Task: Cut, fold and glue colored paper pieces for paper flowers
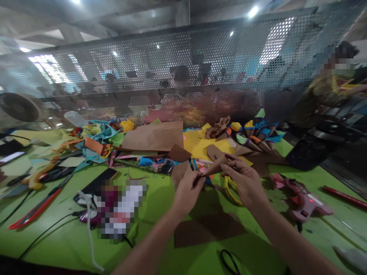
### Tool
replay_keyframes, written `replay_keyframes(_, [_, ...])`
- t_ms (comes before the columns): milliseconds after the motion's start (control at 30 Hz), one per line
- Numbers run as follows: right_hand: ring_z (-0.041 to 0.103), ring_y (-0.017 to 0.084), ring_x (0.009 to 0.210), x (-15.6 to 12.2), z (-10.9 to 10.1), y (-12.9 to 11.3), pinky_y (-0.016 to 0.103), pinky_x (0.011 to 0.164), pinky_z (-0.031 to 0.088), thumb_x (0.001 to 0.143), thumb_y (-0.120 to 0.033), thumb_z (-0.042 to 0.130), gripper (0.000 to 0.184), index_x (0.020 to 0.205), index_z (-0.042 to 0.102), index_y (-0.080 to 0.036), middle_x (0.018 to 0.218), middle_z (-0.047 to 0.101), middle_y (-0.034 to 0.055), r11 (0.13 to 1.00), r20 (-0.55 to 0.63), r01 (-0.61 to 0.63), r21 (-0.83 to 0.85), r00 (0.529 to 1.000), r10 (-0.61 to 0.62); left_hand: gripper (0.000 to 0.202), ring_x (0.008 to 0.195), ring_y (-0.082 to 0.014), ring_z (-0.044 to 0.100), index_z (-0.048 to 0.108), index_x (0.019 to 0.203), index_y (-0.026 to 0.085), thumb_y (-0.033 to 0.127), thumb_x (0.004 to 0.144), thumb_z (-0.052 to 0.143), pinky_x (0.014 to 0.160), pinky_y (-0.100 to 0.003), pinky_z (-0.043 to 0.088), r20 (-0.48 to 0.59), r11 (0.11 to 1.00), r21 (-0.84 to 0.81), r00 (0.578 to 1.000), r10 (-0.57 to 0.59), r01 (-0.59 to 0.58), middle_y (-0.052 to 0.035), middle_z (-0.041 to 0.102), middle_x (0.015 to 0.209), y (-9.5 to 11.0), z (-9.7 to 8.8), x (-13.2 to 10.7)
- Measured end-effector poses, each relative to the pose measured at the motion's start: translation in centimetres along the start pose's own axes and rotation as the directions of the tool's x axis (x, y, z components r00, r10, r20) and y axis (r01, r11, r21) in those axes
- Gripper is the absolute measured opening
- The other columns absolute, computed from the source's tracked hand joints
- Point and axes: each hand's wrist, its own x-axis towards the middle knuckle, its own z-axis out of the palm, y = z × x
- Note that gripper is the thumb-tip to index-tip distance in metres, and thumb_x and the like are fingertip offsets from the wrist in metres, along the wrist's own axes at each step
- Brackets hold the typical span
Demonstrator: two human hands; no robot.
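Note:
A piece of brown paper [214,165], rolled into a narrow cone, is held above the table between both hands. My left hand [187,191] pinches its pointed end with thumb and fingertips. At the other, wider end, my right hand [247,178] grips the paper between thumb and fingers. Below my hands a flat brown paper sheet [210,229] lies on the green table [155,229]. A yellow ring-shaped handle [228,190] shows beside my right hand. To the right lies a pink glue gun [311,206] with a small light on it.
Coloured paper scraps [100,131] and a large brown sheet [156,135] cover the back. Small paper cones [260,137] are piled at the back right. A red-handled cutter [40,204], a dark phone [96,184] and cables lie left. Beyond a perforated metal screen [160,72], a person [323,91] is at right.

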Motion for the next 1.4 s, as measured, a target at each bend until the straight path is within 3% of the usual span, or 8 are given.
replay_keyframes(133, [0.047,0.031,0.131,0.1,0.0,0.1,0.045,0.109,0.035,0.068,-0.04,0.082,0.023,0.063,0.067,-0.022,0.128,0.06,0.0087,0.999,0.004,-0.016,0.031,1.0,0.016,0.028,0.069,-0.0138,0.053,0.067,0.103,0.019,0.04,0.095,0.05,0.061,-0.023,0.042,-0.02,1.0,0.02,1.0,0.023,-0.022,-0.0003,0.063,0.08,-0.1,0.0,0.0])
replay_keyframes(300, [0.048,0.033,0.128,0.1,-0.1,0.6,0.045,0.103,0.04,0.067,-0.041,0.083,0.023,0.064,0.069,-0.023,0.129,0.06,0.0076,0.995,0.041,-0.066,0.078,0.997,0.063,0.041,0.071,-0.0141,0.06,0.066,0.123,0.019,0.041,0.09,0.055,0.064,-0.024,0.051,-0.003,0.969,-0.248,1.0,-0.018,0.017,-0.0041,0.07,0.094,0.0,0.2,0.2])
replay_keyframes(467, [0.046,0.034,0.13,0.1,-0.1,0.3,0.045,0.105,0.038,0.07,-0.047,0.08,0.024,0.069,0.075,-0.024,0.132,0.057,0.0072,0.997,0.098,-0.07,0.019,0.993,0.068,0.043,0.069,-0.0163,0.066,0.071,0.116,0.014,0.04,0.082,0.066,0.064,-0.027,0.056,0.034,0.859,-0.503,0.995,-0.094,0.098,-0.0058,0.074,0.084,0.2,0.2,0.6])
replay_keyframes(600, [0.047,0.034,0.129,0.1,-0.1,0.0,0.046,0.108,0.035,0.068,-0.049,0.08,0.027,0.066,0.075,-0.023,0.127,0.06,0.0091,0.997,0.079,-0.032,-0.073,0.996,0.038,0.041,0.082,-0.0196,0.07,0.072,0.114,0.017,0.039,0.079,0.071,0.075,-0.031,0.058,0.04,0.822,-0.562,0.995,-0.087,0.094,-0.0062,0.076,0.097,0.3,0.1,0.8])
replay_keyframes(733, [0.055,0.033,0.12,0.2,-0.2,0.2,0.045,0.101,0.042,0.069,-0.052,0.079,0.031,0.066,0.075,-0.021,0.119,0.065,0.0107,0.996,0.07,-0.019,-0.087,0.997,0.026,0.044,0.092,-0.0212,0.07,0.071,0.116,0.019,0.036,0.076,0.075,0.08,-0.033,0.059,0.024,0.77,-0.635,0.998,-0.056,0.059,-0.0073,0.073,0.109,0.6,0.0,0.7])
replay_keyframes(1000, [0.063,0.03,0.104,0.2,-0.1,0.3,0.041,0.09,0.046,0.063,-0.054,0.082,0.035,0.058,0.066,-0.023,0.086,0.072,0.0064,0.997,0.036,-0.079,0.0,0.996,0.079,0.037,0.081,-0.0197,0.072,0.075,0.099,0.014,0.034,0.069,0.084,0.081,-0.035,0.059,0.016,0.722,-0.687,0.995,-0.099,0.083,-0.0084,0.076,0.092,1.1,-0.1,0.5])
replay_keyframes(1233, [0.063,0.028,0.101,0.1,0.2,0.4,0.039,0.088,0.046,0.06,-0.05,0.085,0.036,0.054,0.062,-0.023,0.09,0.071,0.0051,0.994,0.013,-0.092,0.06,0.996,0.092,0.032,0.071,-0.0173,0.073,0.069,0.082,0.014,0.036,0.066,0.085,0.076,-0.03,0.059,-0.024,0.728,-0.682,0.992,-0.121,0.072,-0.0048,0.076,0.077,0.8,0.1,0.5])
replay_keyframes(1400, [0.06,0.029,0.109,0.2,0.1,0.8,0.041,0.096,0.041,0.063,-0.047,0.084,0.032,0.057,0.065,-0.023,0.093,0.071,0.0046,0.994,0.025,-0.079,0.079,0.997,0.077,0.035,0.068,-0.0166,0.072,0.061,0.077,0.016,0.039,0.066,0.085,0.073,-0.029,0.058,-0.025,0.733,-0.676,0.991,-0.129,0.078,-0.0023,0.074,0.073,0.7,0.1,0.5])
